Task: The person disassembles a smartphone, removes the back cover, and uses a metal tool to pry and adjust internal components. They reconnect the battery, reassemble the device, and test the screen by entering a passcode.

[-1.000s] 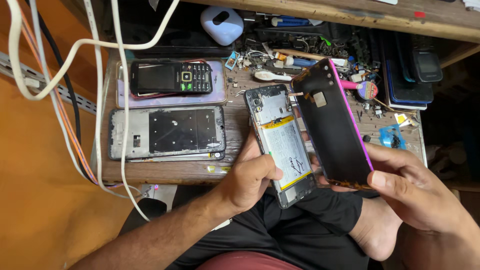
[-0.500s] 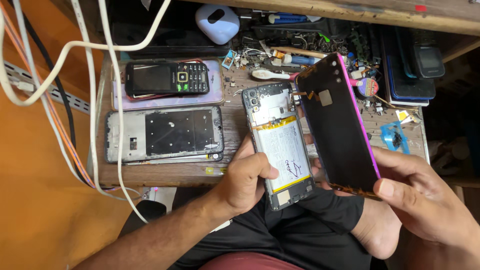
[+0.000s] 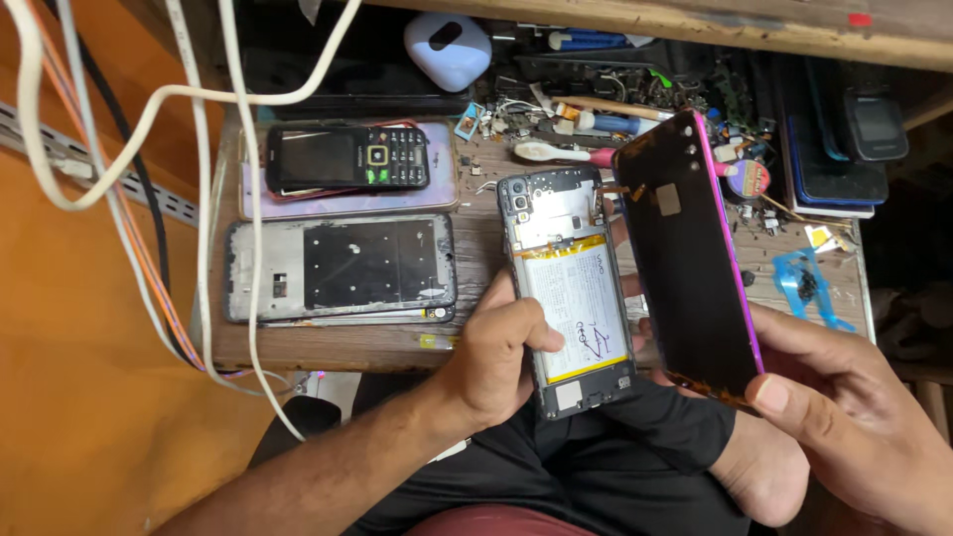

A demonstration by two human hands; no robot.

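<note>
Black back cover (image 3: 685, 258) with purple edge, white battery (image 3: 579, 313), lilac earbud case (image 3: 447, 50).

The left hand (image 3: 496, 357) covers the lower left edge of the opened phone (image 3: 569, 288), so that edge cannot be seen. The back cover (image 3: 685, 258), just right of the phone, hides the phone's right side and the bench behind it. The right hand (image 3: 844, 417), right of the phone, is cut off by the picture's right and bottom edges. The heap of small parts (image 3: 556, 119) above the phone is too tangled and small to tell apart. White cables (image 3: 213, 149), far left of the phone, run out past the top edge.
</note>
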